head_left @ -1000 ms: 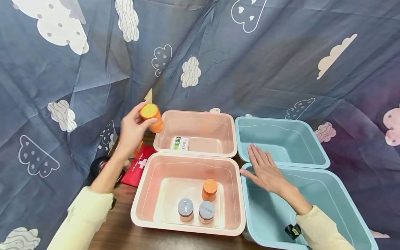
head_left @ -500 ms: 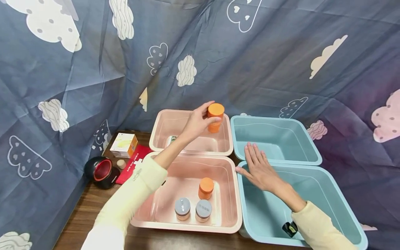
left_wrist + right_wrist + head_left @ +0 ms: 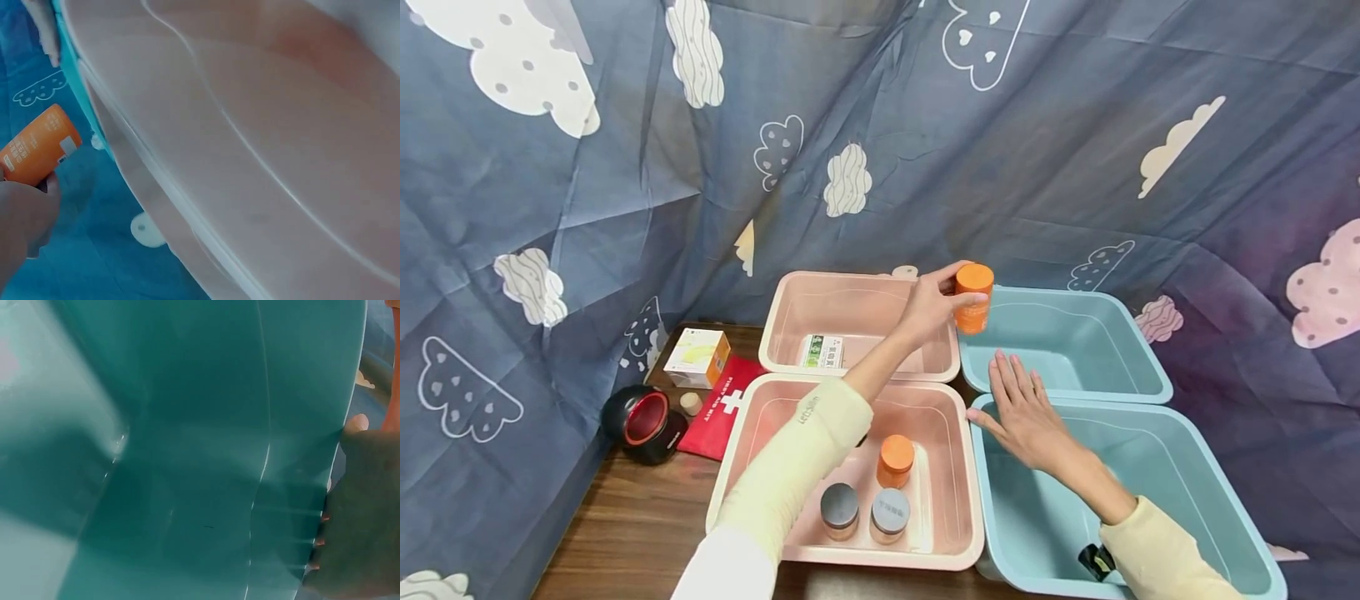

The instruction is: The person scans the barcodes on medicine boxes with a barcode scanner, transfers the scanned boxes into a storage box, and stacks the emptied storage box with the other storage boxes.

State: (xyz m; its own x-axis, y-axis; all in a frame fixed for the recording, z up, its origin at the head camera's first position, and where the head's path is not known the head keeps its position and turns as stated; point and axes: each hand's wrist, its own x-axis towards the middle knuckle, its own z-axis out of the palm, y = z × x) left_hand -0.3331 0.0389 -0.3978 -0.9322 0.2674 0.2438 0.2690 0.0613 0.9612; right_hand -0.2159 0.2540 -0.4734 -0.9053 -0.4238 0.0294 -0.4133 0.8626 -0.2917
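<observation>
My left hand grips an orange bottle with an orange lid, held upright over the meeting edges of the far pink bin and the far blue bin. In the left wrist view, the bottle shows small white print, with fingers around its lower side. My right hand lies with straight, spread fingers at the shared rims of the blue bins; it holds nothing. Inside the near pink bin stand an orange-lidded jar and two grey-lidded jars, partly beside my left sleeve.
A small green-and-white box lies in the far pink bin. The near blue bin has a small black item. At left are a white-yellow box, a red first aid pouch and a black-and-red rounded object.
My left hand has carried the orange bottle from left of the far pink bin rightward to the edge of the far blue bin. My right hand has stayed in place.
</observation>
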